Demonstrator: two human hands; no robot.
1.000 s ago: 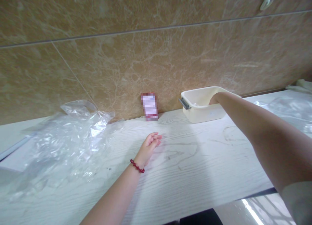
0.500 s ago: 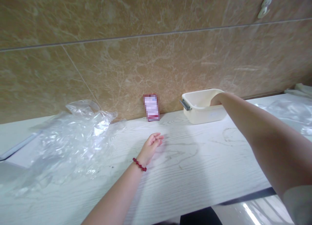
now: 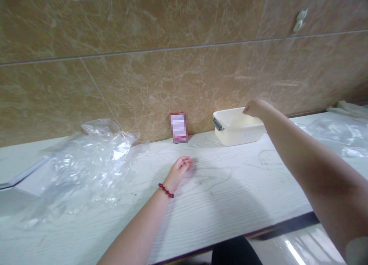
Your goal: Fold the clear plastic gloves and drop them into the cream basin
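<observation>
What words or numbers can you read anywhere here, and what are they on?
None can be read.
The small red and white card leaning on the wall: its print is blurred out.
The cream tub under the right hand: a faint mark on its side, too small to read.
The plastic sheet, white table and wall tiles: no writing.

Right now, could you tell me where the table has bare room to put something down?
Bare table lies between the left hand and the tub, and along the near edge. The plastic sheet crowds the left; more plastic covers the far right. The right hand hangs over the tub.
</observation>
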